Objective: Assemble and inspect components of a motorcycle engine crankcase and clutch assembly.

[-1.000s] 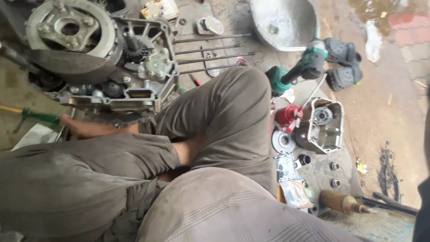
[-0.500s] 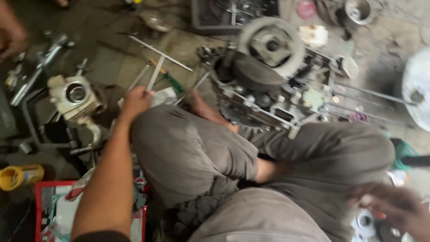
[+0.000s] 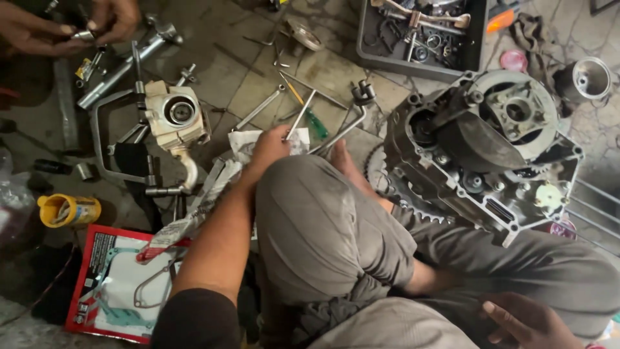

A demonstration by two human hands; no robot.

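Observation:
My left hand [image 3: 268, 147] reaches forward past my bent knee and rests on a white rag [image 3: 240, 143] on the floor. Its fingertips touch the near end of a thin metal rod [image 3: 302, 114]; I cannot tell whether they grip it. A green-handled screwdriver [image 3: 316, 124] and a bent steel wrench [image 3: 345, 128] lie just to the right of it. My right hand [image 3: 524, 320] lies on my thigh at the bottom right, fingers apart and holding nothing. A dark engine crankcase [image 3: 491, 148] stands beyond my right leg.
Another person's hands [image 3: 64, 26] hold a small metal part at the top left. A cream engine part [image 3: 174, 116], a yellow can [image 3: 68, 210], a red gasket packet [image 3: 116, 284] and loose tools lie at the left. A grey parts tray [image 3: 420, 64] sits at the back.
The view has swung from the right side of the floor to the left. My left arm has stretched out to the tools by the rag, and my right hand has dropped onto my thigh.

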